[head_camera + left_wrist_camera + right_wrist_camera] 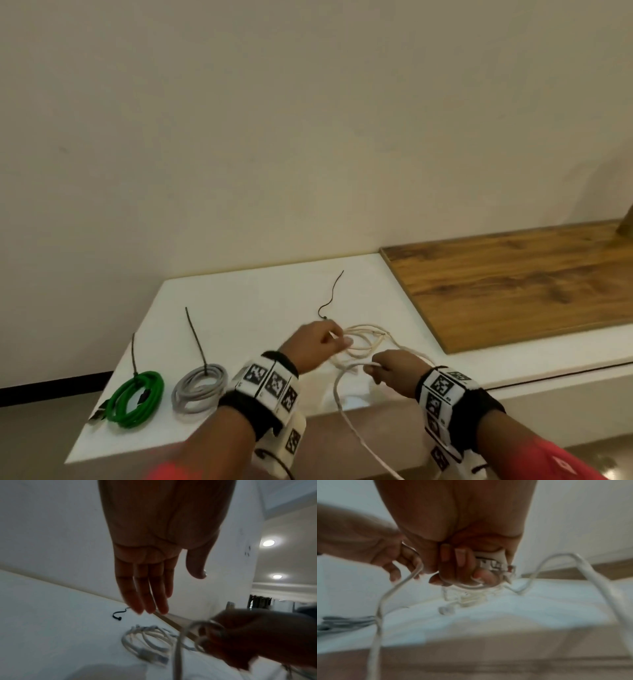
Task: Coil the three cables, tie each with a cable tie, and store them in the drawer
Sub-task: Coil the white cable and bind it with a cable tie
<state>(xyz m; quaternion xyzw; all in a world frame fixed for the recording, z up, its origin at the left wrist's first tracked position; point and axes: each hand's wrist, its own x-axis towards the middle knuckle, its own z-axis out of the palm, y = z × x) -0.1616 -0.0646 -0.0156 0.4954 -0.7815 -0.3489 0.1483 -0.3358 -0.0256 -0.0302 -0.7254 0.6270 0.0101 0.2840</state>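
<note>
1. Fingers (145,595) of the left hand (315,344) are straight and close together, thumb apart, over the far side of the white cable (364,342). The head view suggests a strand touches them, but I cannot tell if it is pinched. Fingers (460,558) of the right hand (397,371) are curled tight round a strand of the same cable, just beside the left hand.
2. At the left of the desk (239,308) lies the green coil (135,399), already tied, its tie tail sticking up.
3. Just to its right lies the grey coil (199,389), tied the same way.
4. Between the hands the white cable rests half coiled on the desk: a few loose loops, with a long tail dropping over the front edge.
5. Behind the loops lies the last tie (329,295), loose and kinked.
6. At the right a wooden board (513,291) lies on the desk. No drawer shows.
7. Handling, as I judge it: the white cable looks light, thin and springy, so the loops may spring open if released. Best to pinch all the loops together at one point with one hand and feed in the tail with the other. The tie is small and thin, so pick it up by one end.
</note>
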